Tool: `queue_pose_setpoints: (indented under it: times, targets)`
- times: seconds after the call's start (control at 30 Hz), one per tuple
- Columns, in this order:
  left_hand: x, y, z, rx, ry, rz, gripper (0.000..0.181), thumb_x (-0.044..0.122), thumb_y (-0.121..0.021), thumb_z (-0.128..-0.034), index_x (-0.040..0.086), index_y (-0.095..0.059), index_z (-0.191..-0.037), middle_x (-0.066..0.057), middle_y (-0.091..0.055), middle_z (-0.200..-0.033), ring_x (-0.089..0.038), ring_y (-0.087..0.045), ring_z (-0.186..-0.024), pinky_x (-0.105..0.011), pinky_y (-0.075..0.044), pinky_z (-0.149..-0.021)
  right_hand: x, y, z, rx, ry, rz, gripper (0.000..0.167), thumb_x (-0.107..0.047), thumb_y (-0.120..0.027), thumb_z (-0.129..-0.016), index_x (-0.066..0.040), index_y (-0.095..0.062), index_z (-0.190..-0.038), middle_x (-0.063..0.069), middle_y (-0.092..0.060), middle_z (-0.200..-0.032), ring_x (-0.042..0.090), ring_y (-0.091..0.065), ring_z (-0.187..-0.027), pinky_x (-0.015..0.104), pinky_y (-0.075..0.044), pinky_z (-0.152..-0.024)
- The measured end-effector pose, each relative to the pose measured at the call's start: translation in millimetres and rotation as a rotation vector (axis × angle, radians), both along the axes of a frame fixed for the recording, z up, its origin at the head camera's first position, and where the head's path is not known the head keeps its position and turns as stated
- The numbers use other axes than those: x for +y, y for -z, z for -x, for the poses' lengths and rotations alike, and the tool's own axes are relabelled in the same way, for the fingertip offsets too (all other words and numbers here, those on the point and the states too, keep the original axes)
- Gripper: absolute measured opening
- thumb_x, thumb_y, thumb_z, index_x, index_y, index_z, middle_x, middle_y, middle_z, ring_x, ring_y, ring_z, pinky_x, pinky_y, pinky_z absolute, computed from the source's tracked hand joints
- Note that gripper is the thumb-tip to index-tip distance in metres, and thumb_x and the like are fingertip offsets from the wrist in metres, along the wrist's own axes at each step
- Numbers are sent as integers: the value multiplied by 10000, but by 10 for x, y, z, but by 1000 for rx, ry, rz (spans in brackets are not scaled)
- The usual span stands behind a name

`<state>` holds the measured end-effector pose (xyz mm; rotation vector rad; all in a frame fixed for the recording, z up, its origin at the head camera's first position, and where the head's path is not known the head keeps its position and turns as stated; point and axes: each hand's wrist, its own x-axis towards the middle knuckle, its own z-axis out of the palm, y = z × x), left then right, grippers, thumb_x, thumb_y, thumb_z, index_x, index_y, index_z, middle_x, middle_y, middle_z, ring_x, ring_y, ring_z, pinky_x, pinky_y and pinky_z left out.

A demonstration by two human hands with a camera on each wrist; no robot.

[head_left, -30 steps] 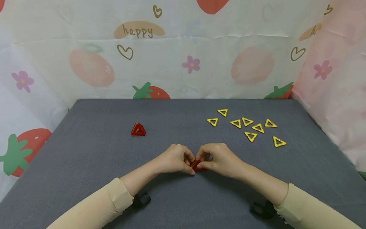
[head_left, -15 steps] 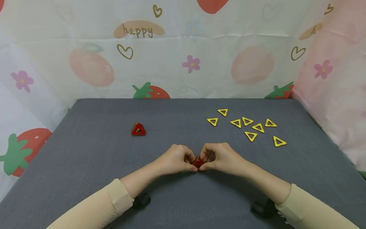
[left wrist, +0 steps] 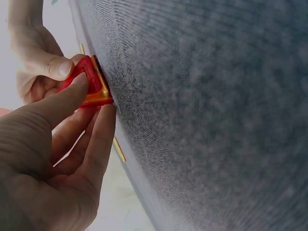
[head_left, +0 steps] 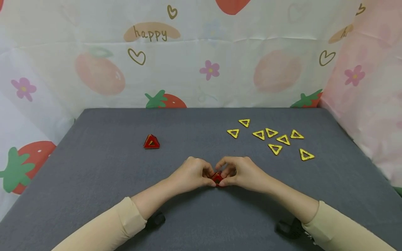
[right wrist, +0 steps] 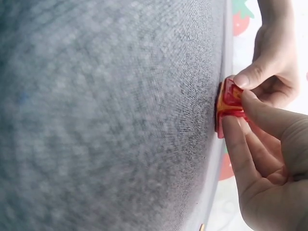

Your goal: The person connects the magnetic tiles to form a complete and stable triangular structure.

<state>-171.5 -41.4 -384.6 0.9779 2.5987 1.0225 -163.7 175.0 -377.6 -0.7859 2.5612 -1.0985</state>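
Between both hands, a small red pyramid of triangular frame tiles [head_left: 217, 178] stands low on the grey cloth. My left hand [head_left: 194, 175] pinches its left side, thumb at the front, and in the left wrist view the thumb lies on a red tile [left wrist: 85, 65]. From the other side my right hand [head_left: 242, 175] pinches it between thumb and fingers, its index finger raised in the head view. The right wrist view shows the red pyramid [right wrist: 234, 92] with gold-coloured edges on the cloth. Fingers hide parts of it.
A second red pyramid [head_left: 152, 138] stands farther back on the left. Several yellow triangular tiles [head_left: 275, 145] lie flat at the back right of the grey-covered table [head_left: 103, 164]. A printed curtain [head_left: 238, 52] hangs behind the table.
The red tiles now stand as a pyramid between the hands. My right hand has shifted slightly right, and its index finger has just lifted off. The other pieces have not moved.
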Motion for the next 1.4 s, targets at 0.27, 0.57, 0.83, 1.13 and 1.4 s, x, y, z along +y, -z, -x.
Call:
queue_pose_setpoints:
  times: [0.27, 0.57, 0.83, 1.13, 1.4]
  targets:
    - [4, -18, -6, 61, -4, 15, 118, 206, -820, -800, 111, -805, -870, -1, -780, -809, 23, -587, -618, -152, -473, -547, -5, 2, 14, -1, 2, 0, 286, -217, -819, -801, -244, -708, -1063, -74, -746, -868, 18, -675, -783, 213, -523, -682]
    - [-6, -16, 12, 69, 17, 11, 126, 198, -808, -812, 105, -805, -897, -10, -779, -838, 18, -593, -674, -138, -470, -573, -1, 17, 38, -10, -1, 8, 284, -215, -830, -791, -246, -711, -1047, -72, -727, -851, 39, -663, -764, 221, -528, -682]
    - [-41, 18, 77, -75, -20, -22, 146, 194, -816, -804, 110, -797, -921, -17, -783, -902, -13, -613, -759, -160, -490, -622, -12, 9, 28, -6, 13, 10, 284, -210, -839, -783, -249, -718, -1037, -58, -705, -840, 51, -645, -734, 222, -522, -664]
    - [-78, 25, 120, -183, -21, -45, 158, 199, -815, -796, 105, -783, -919, -27, -784, -886, 5, -641, -736, -166, -511, -665, 19, 25, 53, -67, -8, 13, 360, -227, -858, -759, -234, -703, -1084, -29, -706, -892, 88, -656, -775, 237, -544, -682]
    - [-113, 28, 149, -238, -4, -45, 151, 211, -825, -792, 107, -774, -888, -28, -773, -853, 4, -632, -693, -183, -516, -664, 167, 36, 142, -187, -16, -5, 493, -228, -863, -754, -133, -658, -1192, 61, -668, -1022, 130, -648, -859, 243, -553, -739]
